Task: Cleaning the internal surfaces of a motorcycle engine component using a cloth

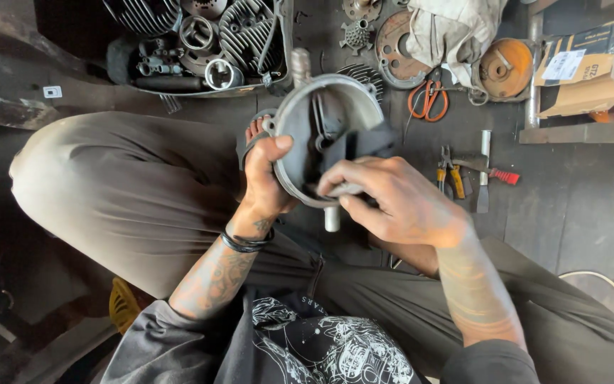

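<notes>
Left hand grips round metal housing rim; right hand presses inside.

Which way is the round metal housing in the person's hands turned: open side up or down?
Up: housing shows its hollow inside, gripped by left hand.
</notes>
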